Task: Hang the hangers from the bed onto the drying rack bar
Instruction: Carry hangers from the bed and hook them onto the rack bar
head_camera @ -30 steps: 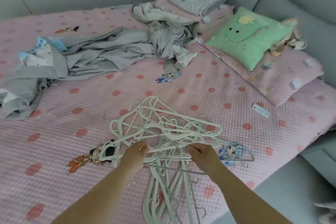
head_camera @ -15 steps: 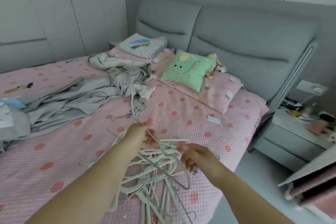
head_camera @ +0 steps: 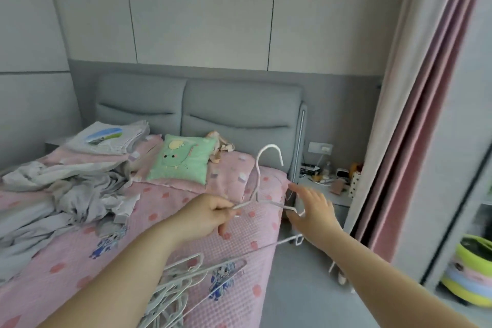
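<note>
A white hanger (head_camera: 257, 181) is lifted above the pink bed (head_camera: 66, 261), its hook pointing up near the bed's right edge. My left hand (head_camera: 210, 214) pinches its left shoulder end. My right hand (head_camera: 310, 209) is spread, fingers straight, at the hanger's right end; I cannot tell whether it touches it. A pile of several white hangers (head_camera: 173, 290) lies on the bed below my left forearm. No drying rack bar is in view.
Crumpled grey clothes (head_camera: 72, 194) and a green pillow (head_camera: 183, 161) lie further up the bed. A grey headboard (head_camera: 234, 112) stands behind. A bedside table (head_camera: 327, 189) with small items, a pink curtain (head_camera: 415, 114) and a coloured basket (head_camera: 468, 274) are on the right.
My view has swung up and to the right. My left hand has lifted one hanger out of the pile, and my right hand has opened and moved right beside it.
</note>
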`<move>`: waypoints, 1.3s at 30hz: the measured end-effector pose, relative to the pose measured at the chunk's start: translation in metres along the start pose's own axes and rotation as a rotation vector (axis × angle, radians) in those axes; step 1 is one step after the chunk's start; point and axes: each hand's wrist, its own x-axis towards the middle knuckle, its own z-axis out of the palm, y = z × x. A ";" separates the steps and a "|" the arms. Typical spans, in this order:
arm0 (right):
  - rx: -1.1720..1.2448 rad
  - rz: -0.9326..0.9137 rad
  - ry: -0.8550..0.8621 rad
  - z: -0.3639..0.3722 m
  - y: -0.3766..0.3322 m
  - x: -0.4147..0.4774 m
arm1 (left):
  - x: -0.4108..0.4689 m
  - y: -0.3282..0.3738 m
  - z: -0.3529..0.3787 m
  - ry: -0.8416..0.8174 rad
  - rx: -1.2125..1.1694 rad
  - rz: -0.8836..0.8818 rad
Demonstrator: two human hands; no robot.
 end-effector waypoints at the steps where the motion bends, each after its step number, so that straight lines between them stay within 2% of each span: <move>1: -0.051 0.003 -0.022 -0.017 0.010 -0.013 | -0.003 0.019 0.009 -0.032 0.000 0.046; 3: -0.106 0.031 -0.050 -0.051 0.033 -0.046 | -0.009 0.060 0.030 -0.115 -0.022 0.140; 7: -0.080 0.233 -0.061 -0.132 0.080 -0.128 | -0.030 0.136 0.092 -0.243 -0.069 0.319; 16: -0.114 0.637 0.254 -0.270 0.165 -0.334 | -0.098 0.299 0.249 -0.235 0.134 0.759; 25: -0.241 0.977 0.564 -0.369 0.214 -0.514 | -0.191 0.440 0.385 -0.381 0.127 1.073; 32: -0.422 1.101 0.664 -0.418 0.261 -0.588 | -0.209 0.514 0.476 -0.512 0.144 1.169; 39: -0.543 1.147 0.656 -0.485 0.351 -0.579 | -0.156 0.601 0.555 -0.518 0.048 1.177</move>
